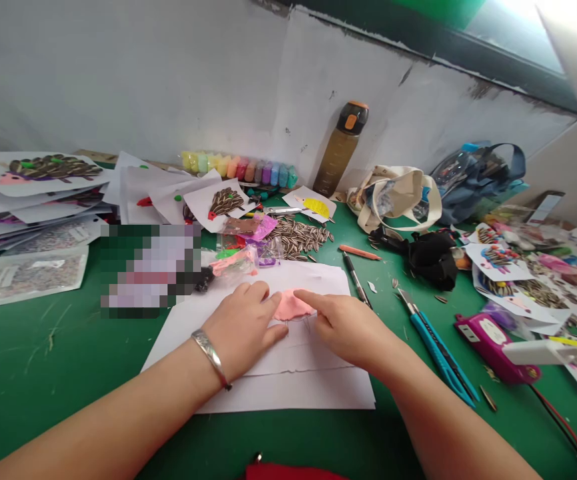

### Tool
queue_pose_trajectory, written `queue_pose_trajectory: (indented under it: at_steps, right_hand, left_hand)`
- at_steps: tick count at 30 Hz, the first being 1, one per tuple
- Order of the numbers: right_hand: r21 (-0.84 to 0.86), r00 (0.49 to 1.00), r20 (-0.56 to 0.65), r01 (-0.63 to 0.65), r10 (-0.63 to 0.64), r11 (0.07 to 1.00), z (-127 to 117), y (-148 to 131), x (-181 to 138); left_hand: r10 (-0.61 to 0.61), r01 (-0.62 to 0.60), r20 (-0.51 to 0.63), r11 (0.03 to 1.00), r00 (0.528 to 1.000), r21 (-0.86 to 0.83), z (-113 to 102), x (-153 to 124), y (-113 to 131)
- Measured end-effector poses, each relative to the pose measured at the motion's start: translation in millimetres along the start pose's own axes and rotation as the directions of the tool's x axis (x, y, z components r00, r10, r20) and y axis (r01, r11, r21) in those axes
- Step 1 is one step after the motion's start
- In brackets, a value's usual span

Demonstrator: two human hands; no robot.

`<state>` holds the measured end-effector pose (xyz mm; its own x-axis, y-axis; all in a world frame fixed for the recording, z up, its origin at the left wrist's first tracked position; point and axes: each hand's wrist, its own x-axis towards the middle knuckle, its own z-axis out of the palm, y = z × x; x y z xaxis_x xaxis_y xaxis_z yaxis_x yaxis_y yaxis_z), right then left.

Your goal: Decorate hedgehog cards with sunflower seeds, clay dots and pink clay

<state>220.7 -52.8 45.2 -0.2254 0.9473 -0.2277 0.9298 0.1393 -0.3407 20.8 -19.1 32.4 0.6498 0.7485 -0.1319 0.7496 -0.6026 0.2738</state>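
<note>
A flattened patch of pink modelling clay lies on white paper in front of me. Short drawn lines show just below its lower edge. My left hand, with a silver bangle at the wrist, rests on the sheet with its fingers apart; its fingertips touch the left side of the clay. From the other side, my right hand presses its stretched index fingertip on the clay's upper right, while its other fingers curl under. Neither hand grips anything.
Sunflower seeds lie piled behind the paper, near bagged clay. A pen, a blue utility knife and a magenta glue-gun-like tool are at right. Finished pictures stack at left; a bottle stands behind.
</note>
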Motion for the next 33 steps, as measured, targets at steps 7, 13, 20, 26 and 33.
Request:
queue_pose_trajectory:
  at_steps: [7,13,20,26,33]
  right_hand:
    - [-0.002,0.999,0.0,-0.046,0.046,0.999,-2.4,9.9,1.4]
    - [-0.046,0.999,0.033,-0.039,0.041,0.998,-0.2,5.3,2.1]
    - [-0.037,0.997,0.031,-0.064,0.065,0.997,-2.3,6.3,2.9]
    - [-0.061,0.997,0.03,-0.062,0.064,0.996,-1.6,5.1,6.9]
    - [-0.142,0.998,0.035,-0.038,0.043,0.989,2.4,-1.1,14.5]
  left_hand:
    - [0.01,-0.012,-0.042,0.999,0.999,-0.053,3.5,-1.0,-4.0]
    - [0.01,-0.01,-0.011,0.999,1.0,0.041,2.5,1.3,0.7]
    - [0.016,-0.016,-0.034,1.0,0.999,0.006,3.2,0.3,-1.5]
    - [0.018,-0.018,-0.052,1.0,0.999,-0.002,4.1,0.8,-1.9]
    - [0.015,-0.014,-0.049,1.0,0.999,0.021,3.6,1.6,-0.6]
